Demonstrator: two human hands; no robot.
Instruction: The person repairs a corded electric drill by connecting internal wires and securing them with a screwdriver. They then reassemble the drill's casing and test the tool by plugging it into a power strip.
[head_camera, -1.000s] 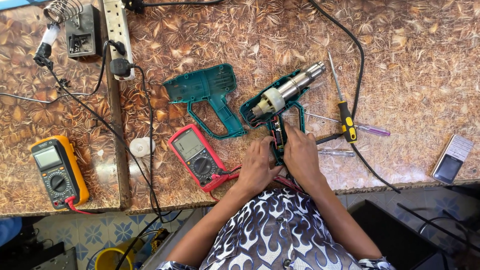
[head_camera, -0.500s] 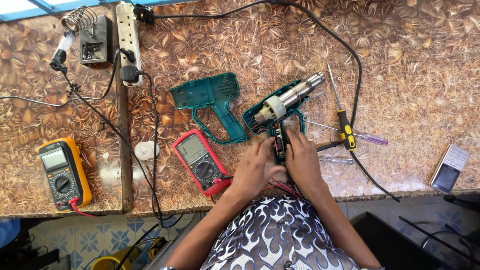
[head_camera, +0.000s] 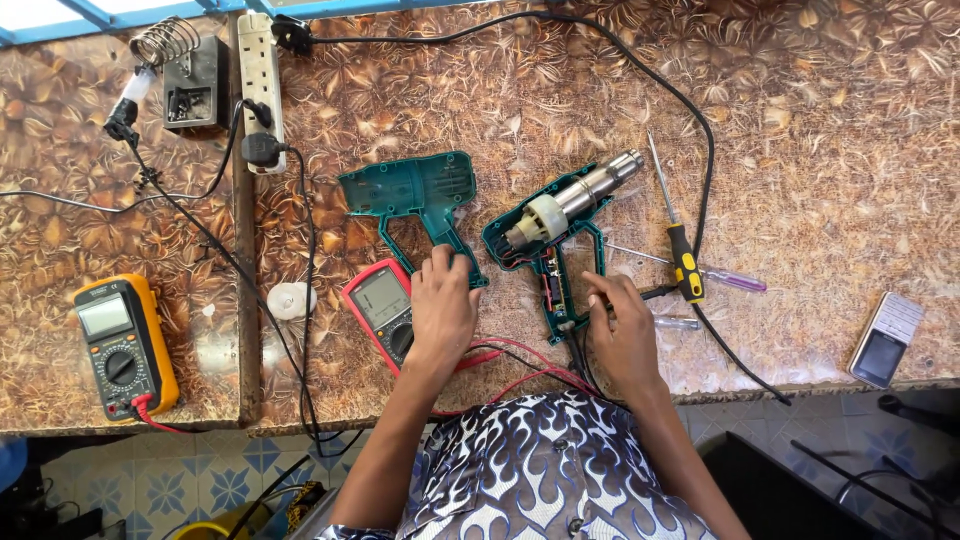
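Note:
An opened power tool (head_camera: 555, 235) lies on the patterned brown table (head_camera: 820, 150), its teal shell showing the motor and metal nozzle. My right hand (head_camera: 622, 335) grips the lower end of its handle, where the black cord leaves. The loose teal cover half (head_camera: 415, 200) lies to the left. My left hand (head_camera: 442, 312) reaches over a red multimeter (head_camera: 375, 300), with its fingertips closed on the foot of the cover's handle. Red and black leads (head_camera: 520, 365) run between my hands near the table's edge.
A yellow-and-black screwdriver (head_camera: 683, 262) and a purple one (head_camera: 735, 282) lie right of the tool. A phone (head_camera: 885, 340) sits at the right edge. At the left are an orange multimeter (head_camera: 125, 345), a white tape roll (head_camera: 290, 300), a power strip (head_camera: 262, 80) and a soldering iron stand (head_camera: 185, 70).
My left hand has moved left, off the opened tool's handle and onto the loose teal cover. My right hand has stayed at the tool's handle.

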